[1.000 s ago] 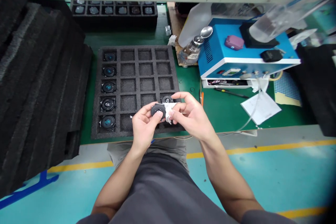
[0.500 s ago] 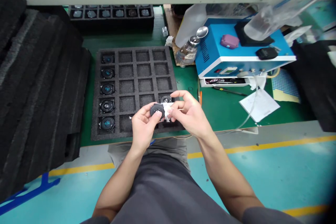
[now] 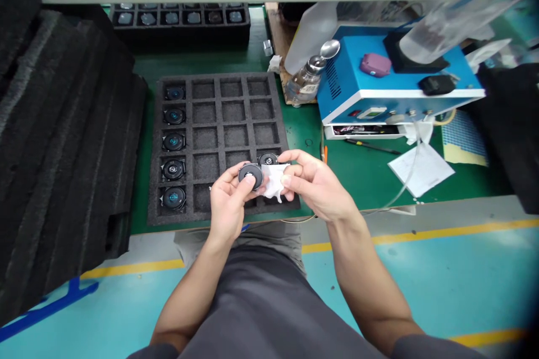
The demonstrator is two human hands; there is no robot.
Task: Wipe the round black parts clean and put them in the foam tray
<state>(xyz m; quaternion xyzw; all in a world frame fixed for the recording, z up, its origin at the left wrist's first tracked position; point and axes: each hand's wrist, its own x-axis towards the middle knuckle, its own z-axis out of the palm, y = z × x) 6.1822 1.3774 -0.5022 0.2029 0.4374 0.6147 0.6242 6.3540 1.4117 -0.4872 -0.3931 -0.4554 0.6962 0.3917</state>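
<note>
My left hand (image 3: 229, 196) is closed around a round black watch case (image 3: 250, 175), thumb pressed on its face. Between the thumb and fingers of my right hand (image 3: 314, 185) is a crumpled white wipe (image 3: 273, 180), just right of the watch case. Both hands hover over the front of a black foam tray (image 3: 205, 167). Several round watch cases, such as this one (image 3: 173, 169), fill its left column. Another watch case (image 3: 268, 160) lies in the right column, partly hidden behind the wipe.
Stacked black foam trays (image 3: 76, 151) rise at left. A second filled foam tray (image 3: 181, 33) stands at the back. At right are a glass bottle (image 3: 305, 81), a blue machine (image 3: 349, 76) with a drawer (image 3: 364, 132), a pen (image 3: 373, 146) and white paper (image 3: 421, 169).
My right hand has moved right, drawing the wipe away from the watch case and spreading more of it into view. The watch case stays in my left hand, shifted slightly left.
</note>
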